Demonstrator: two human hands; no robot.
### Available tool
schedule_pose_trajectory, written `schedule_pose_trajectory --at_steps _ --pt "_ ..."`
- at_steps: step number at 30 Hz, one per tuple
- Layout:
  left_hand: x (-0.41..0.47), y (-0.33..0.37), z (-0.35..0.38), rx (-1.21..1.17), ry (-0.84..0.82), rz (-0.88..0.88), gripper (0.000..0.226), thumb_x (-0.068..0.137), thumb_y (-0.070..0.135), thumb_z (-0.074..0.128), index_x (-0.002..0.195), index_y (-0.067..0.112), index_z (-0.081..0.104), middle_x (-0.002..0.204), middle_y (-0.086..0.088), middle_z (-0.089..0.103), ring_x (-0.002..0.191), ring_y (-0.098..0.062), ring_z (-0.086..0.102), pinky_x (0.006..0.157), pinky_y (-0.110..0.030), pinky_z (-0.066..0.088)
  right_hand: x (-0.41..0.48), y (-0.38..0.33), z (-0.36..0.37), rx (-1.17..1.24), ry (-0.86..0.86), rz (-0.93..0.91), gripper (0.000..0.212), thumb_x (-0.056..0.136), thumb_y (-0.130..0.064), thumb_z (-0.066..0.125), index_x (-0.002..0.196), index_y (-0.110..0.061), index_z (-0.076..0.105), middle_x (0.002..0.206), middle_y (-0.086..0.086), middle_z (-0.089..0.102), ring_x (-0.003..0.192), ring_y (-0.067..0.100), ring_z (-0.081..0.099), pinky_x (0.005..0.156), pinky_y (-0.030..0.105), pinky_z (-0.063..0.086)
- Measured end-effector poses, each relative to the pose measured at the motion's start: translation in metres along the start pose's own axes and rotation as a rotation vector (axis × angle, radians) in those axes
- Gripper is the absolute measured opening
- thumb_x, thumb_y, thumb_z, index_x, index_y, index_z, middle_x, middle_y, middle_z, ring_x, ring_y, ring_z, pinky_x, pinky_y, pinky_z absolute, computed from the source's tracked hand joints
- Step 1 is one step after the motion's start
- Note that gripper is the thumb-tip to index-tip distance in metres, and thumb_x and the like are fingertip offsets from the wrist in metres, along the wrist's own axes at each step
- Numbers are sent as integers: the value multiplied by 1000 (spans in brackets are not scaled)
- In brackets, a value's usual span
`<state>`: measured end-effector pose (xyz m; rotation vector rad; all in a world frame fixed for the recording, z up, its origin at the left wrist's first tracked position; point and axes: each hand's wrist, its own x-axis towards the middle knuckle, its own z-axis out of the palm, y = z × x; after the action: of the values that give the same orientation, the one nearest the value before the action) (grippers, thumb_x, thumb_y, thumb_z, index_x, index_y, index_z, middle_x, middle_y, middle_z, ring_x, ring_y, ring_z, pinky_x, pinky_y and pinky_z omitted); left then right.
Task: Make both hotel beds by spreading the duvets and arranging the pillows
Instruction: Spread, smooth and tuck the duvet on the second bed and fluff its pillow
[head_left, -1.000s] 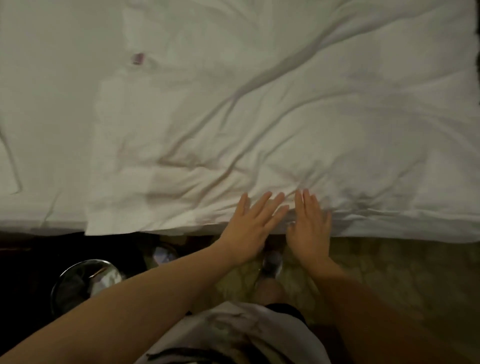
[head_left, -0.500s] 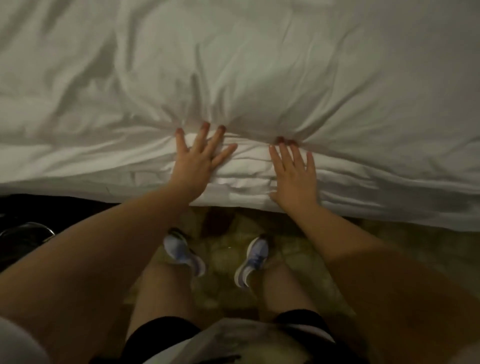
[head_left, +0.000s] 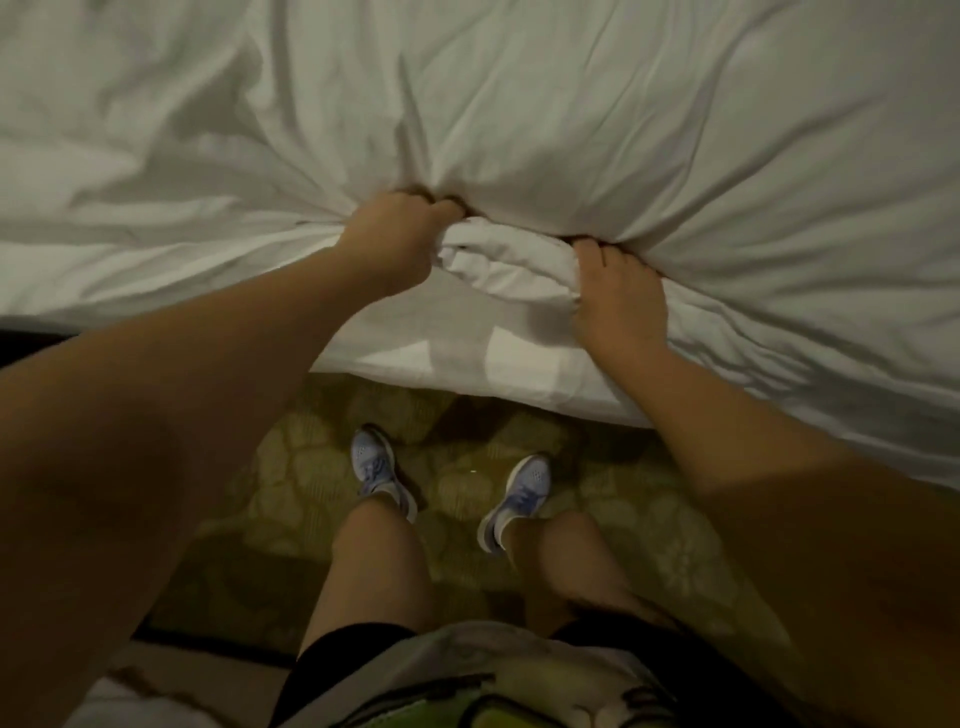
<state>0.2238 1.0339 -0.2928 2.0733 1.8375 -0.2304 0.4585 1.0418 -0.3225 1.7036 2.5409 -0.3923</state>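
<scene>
The 2 bare arms reach forward and down, nearly straight, with the hands near each other. The left hand (head_left: 395, 239) is balled up, back uppermost, its fingers curled round a bunch of duvet (head_left: 519, 130). The right hand (head_left: 618, 296) lies back-up, its fingers bent and dug into the same bunched fold, the tips hidden. Both wrists are straight.

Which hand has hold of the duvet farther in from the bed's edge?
The left hand, fisted around a bunched fold of the duvet; the right hand grips the same fold closer to the edge.
</scene>
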Motion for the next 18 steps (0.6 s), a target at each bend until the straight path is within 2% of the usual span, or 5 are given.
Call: schedule_pose_trajectory --at_steps 4,7,9,14,18 --pt "-18 27 7 18 129 -197 56 81 13 59 135 17 44 119 -18 57 109 -40 54 93 -50 43 39 -1 -41 69 -130 143 27 94 -25 44 116 -19 58 118 15 63 107 36 58 86 37 45" --pt "-41 68 24 61 6 -263 106 73 48 70 151 25 1 152 -22 14 141 -40 14 110 -60 15 46 -6 -60 101 -219 184 31 94 -23 42 119 -19 61 126 14 60 114 36 56 93 38 44" --pt "-37 69 24 65 8 -293 112 74 49 70 150 30 -10 156 -19 1 144 -37 3 111 -60 9 44 -11 -71 132 -250 188 31 95 -23 43 119 -18 62 127 13 59 115 35 55 93 38 44" --pt "-15 38 -9 -24 94 -313 63 89 16 55 144 30 27 133 -14 47 114 -39 51 88 -47 41 12 -16 -80 195 -122 145 33 89 -18 47 121 -20 56 122 12 61 111 34 55 88 36 42" --pt "-10 35 -30 -17 1 -258 38 94 21 45 132 24 45 121 -15 58 106 -37 58 84 -42 44 -54 -40 -46 25 -129 78 84 83 -27 62 152 -25 13 157 7 20 144 26 17 117 43 8"
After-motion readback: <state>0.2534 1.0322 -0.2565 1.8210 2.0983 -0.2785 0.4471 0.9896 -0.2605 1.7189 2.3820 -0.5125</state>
